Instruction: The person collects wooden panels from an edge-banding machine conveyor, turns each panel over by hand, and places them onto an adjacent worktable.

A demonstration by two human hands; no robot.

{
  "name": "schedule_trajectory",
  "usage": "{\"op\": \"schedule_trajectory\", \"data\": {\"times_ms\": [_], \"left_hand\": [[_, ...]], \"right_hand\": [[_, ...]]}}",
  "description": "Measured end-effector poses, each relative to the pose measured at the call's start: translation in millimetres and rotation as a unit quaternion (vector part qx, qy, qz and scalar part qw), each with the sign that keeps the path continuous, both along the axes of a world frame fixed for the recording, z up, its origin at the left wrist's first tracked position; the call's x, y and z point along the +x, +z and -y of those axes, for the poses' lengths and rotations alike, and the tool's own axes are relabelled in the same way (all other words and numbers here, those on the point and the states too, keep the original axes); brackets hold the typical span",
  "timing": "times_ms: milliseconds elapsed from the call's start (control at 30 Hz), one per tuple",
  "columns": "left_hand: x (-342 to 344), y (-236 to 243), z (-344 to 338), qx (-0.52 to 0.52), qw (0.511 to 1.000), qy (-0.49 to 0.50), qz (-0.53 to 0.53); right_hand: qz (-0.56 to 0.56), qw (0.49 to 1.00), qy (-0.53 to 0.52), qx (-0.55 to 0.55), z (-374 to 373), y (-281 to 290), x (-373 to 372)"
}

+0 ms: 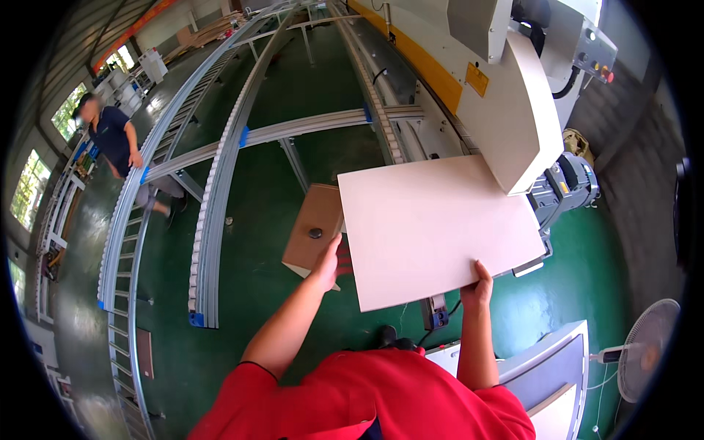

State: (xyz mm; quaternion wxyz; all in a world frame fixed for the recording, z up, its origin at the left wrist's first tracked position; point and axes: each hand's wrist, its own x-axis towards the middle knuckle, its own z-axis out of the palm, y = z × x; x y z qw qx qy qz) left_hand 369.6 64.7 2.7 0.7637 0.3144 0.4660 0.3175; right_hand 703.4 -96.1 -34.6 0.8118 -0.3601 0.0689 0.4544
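Panel [440,231], pale and flat, extended ahead of the right hand [479,286], whose fingers pinched its near edge, thumb on top. Whether the left hand [326,265], at its left edge, gripped could not be told. Beyond the left fingers showed a brown box [314,214].

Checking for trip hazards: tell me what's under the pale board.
A brown panel shows left of the pale board, a grey-blue fitting past its near edge; the rest is hidden.

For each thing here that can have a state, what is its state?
Pale rectangular board: held, broad face up.
Right hand: closed on the board's near edge.
Left hand: at the board's left edge, grip unclear.
Caged fan: cannot tell whether running.
Co-worker: upright.
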Motion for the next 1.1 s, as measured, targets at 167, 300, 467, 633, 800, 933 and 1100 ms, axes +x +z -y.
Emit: {"op": "schedule_trajectory", "data": {"times_ms": [167,300,467,633,800,933,1100], "left_hand": [[38,-15,25,0.014,1.0,0.013,0.024],[37,-31,54,0.106,0.99,0.072,-0.053],[2,-4,92,0.085,0.996,0.007,-0.023],[-39,-18,121,0.046,0.99,-0.122,0.05],[-59,-49,132,-0.014,0.948,-0.263,0.179],[-49,-26,159,-0.033,0.908,-0.348,0.232],[-33,-15,191,-0.057,0.871,-0.385,0.301]], "right_hand": [[0.014,1.0,-0.018,-0.009,76,5,-22],[0.035,0.998,-0.046,-0.032,133,9,-54],[0.081,0.987,-0.137,-0.021,194,30,-121],[0.144,0.969,-0.192,-0.053,250,78,-206],[0.258,0.941,-0.199,-0.094,281,119,-270],[0.345,0.91,-0.224,-0.052,298,149,-305],[0.537,0.827,-0.16,-0.045,335,166,-328]]}}
